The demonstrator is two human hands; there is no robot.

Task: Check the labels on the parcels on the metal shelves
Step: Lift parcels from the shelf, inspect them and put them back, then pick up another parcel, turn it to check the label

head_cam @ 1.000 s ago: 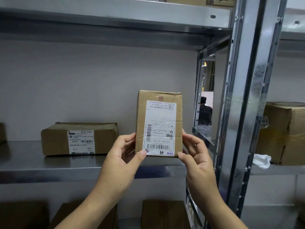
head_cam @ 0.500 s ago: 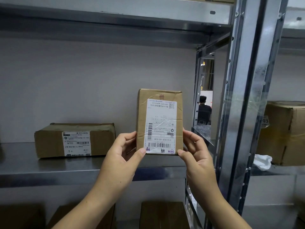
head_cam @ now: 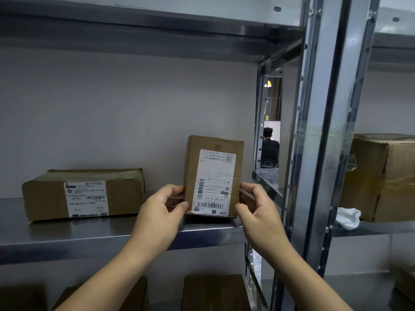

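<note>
The parcel stood upright on the shelf, label facing near. The left hand gripped its left edge, the right hand its right edge, fingers curled round.

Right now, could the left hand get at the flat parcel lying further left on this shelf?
Probably yes, once it lets go: the left hand grips the upright parcel, and only bare shelf lies between it and the flat parcel. Nothing stands in the way.
</note>
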